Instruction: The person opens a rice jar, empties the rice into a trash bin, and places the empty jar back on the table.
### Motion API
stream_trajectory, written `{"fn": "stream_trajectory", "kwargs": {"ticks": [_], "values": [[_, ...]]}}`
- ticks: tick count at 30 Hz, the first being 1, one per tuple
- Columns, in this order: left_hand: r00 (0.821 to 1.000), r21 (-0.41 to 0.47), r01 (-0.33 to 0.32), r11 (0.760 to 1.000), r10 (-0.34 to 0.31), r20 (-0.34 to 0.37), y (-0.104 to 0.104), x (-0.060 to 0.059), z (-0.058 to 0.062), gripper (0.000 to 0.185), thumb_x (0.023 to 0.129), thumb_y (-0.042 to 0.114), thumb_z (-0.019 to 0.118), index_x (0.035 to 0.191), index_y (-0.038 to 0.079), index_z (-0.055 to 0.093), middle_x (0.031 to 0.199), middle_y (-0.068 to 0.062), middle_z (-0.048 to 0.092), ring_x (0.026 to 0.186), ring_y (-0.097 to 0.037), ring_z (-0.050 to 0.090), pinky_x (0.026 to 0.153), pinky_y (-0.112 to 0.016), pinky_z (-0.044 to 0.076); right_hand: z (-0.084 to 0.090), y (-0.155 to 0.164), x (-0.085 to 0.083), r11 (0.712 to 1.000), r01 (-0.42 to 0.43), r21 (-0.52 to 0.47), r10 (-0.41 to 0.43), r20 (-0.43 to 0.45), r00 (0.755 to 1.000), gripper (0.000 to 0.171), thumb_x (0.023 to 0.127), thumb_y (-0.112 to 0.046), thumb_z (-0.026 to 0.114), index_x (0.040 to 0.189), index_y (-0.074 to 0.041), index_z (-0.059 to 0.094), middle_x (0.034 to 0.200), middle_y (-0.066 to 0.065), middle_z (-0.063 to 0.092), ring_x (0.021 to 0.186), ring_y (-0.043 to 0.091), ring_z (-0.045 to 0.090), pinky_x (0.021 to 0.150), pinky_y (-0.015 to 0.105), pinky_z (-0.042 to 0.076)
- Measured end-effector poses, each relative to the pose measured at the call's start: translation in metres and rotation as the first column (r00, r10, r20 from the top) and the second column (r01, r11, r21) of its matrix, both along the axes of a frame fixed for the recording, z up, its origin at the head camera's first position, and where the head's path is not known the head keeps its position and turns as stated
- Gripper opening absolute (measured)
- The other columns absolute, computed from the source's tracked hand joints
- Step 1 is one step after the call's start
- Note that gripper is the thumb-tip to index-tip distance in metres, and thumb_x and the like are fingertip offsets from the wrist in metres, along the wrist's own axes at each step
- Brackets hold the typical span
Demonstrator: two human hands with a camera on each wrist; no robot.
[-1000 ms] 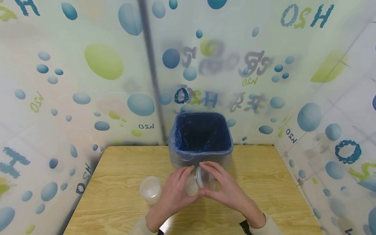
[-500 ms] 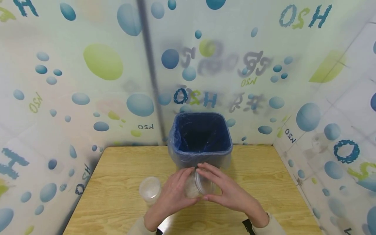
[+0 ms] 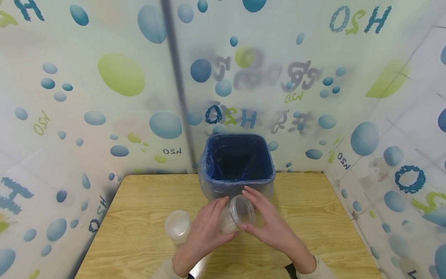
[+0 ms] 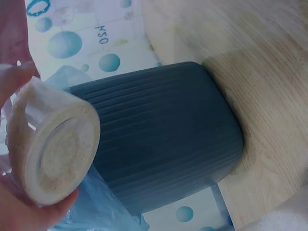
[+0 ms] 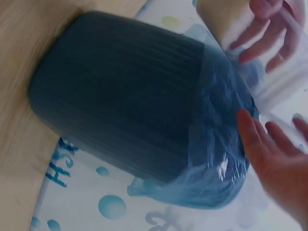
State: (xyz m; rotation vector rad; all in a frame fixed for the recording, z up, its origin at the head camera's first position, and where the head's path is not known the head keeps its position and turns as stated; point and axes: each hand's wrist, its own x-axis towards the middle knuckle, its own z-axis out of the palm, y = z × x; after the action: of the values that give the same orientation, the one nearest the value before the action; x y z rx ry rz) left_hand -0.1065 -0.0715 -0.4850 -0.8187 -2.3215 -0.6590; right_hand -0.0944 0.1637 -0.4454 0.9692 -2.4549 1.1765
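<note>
A wooden table (image 3: 139, 201) is seen, with a blue-lined bin (image 3: 237, 164) at its far edge. Just in front of the bin, a clear jar (image 3: 234, 217) of pale grains is gripped on its side by the left hand (image 3: 207, 228). Its lid (image 3: 242, 210) is held by the curled fingers of the right hand (image 3: 270, 224). A second jar (image 3: 178, 226) stands left of the bin, nearer the person
</note>
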Motion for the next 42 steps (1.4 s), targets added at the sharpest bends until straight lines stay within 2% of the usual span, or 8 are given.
{"fn": "stream_trajectory", "kwargs": {"ticks": [4,7,16,22,27,31,36,42], "values": [[0.999,0.023,-0.027,0.999,0.028,-0.028,0.003,0.002,-0.001,0.104,0.050,0.042,0.100,0.136,0.005,0.058,0.124,-0.009,0.065,0.108,-0.026,0.066,0.084,-0.044,0.057,-0.003,-0.008,0.002,0.982,0.159,-0.101,-0.156,0.029,0.987,0.063,0.093,-0.025,0.078,0.148,-0.006,0.053,0.146,0.009,0.055,0.121,0.027,0.061,0.084,0.035,0.061],[0.999,0.020,-0.041,0.999,0.042,-0.035,0.005,0.004,-0.001,0.103,0.050,0.042,0.100,0.137,0.005,0.058,0.125,-0.010,0.065,0.110,-0.027,0.065,0.086,-0.045,0.056,-0.001,-0.013,0.004,0.970,0.222,-0.099,-0.218,0.049,0.975,0.059,0.094,-0.023,0.075,0.146,-0.007,0.055,0.142,0.008,0.059,0.114,0.025,0.063,0.079,0.034,0.061],[0.994,-0.011,-0.062,0.998,0.060,-0.092,0.006,0.003,-0.004,0.101,0.050,0.040,0.100,0.135,0.003,0.059,0.125,-0.012,0.065,0.112,-0.029,0.064,0.091,-0.046,0.055,0.004,-0.021,0.006,0.957,0.291,0.009,-0.290,0.102,0.952,0.063,0.094,-0.045,0.071,0.146,-0.011,0.057,0.140,0.008,0.059,0.115,0.026,0.064,0.070,0.027,0.059],[0.990,-0.011,-0.068,0.998,0.066,-0.121,0.006,0.001,-0.007,0.103,0.048,0.039,0.100,0.136,0.003,0.059,0.125,-0.011,0.065,0.111,-0.029,0.064,0.089,-0.047,0.055,0.007,-0.025,0.006,0.942,0.327,0.082,-0.336,0.146,0.931,0.068,0.091,-0.054,0.072,0.144,-0.015,0.059,0.138,0.004,0.060,0.108,0.020,0.065,0.068,0.022,0.055],[0.992,-0.008,-0.064,0.998,0.063,-0.109,0.006,0.001,-0.006,0.102,0.049,0.038,0.100,0.136,0.003,0.059,0.126,-0.012,0.065,0.112,-0.029,0.064,0.090,-0.047,0.055,0.008,-0.024,0.006,0.948,0.305,0.092,-0.315,0.126,0.941,0.068,0.090,-0.053,0.073,0.144,-0.015,0.060,0.137,0.004,0.060,0.113,0.021,0.064,0.072,0.026,0.057],[0.994,-0.015,-0.062,0.998,0.060,-0.087,0.005,0.002,-0.005,0.102,0.050,0.039,0.100,0.136,0.004,0.058,0.126,-0.011,0.064,0.113,-0.029,0.064,0.091,-0.047,0.055,0.009,-0.021,0.006,0.958,0.269,0.099,-0.277,0.074,0.958,0.068,0.090,-0.050,0.075,0.145,-0.015,0.059,0.139,0.003,0.059,0.121,0.022,0.062,0.082,0.035,0.059],[0.997,-0.022,-0.060,0.998,0.059,-0.058,0.005,0.004,-0.004,0.101,0.053,0.039,0.099,0.138,0.005,0.057,0.128,-0.010,0.064,0.115,-0.028,0.063,0.093,-0.047,0.054,0.009,-0.016,0.006,0.978,0.188,0.095,-0.193,0.051,0.980,0.070,0.090,-0.043,0.079,0.149,-0.015,0.054,0.145,0.003,0.055,0.128,0.023,0.058,0.093,0.044,0.057],[0.995,-0.018,-0.054,0.998,0.052,-0.083,0.005,0.003,-0.005,0.099,0.053,0.039,0.098,0.136,0.004,0.059,0.126,-0.010,0.065,0.112,-0.028,0.064,0.091,-0.046,0.055,0.011,-0.008,0.004,0.990,0.078,0.118,-0.086,0.070,0.994,0.073,0.091,-0.037,0.079,0.153,-0.013,0.049,0.152,0.004,0.050,0.135,0.026,0.054,0.099,0.048,0.054]]}}
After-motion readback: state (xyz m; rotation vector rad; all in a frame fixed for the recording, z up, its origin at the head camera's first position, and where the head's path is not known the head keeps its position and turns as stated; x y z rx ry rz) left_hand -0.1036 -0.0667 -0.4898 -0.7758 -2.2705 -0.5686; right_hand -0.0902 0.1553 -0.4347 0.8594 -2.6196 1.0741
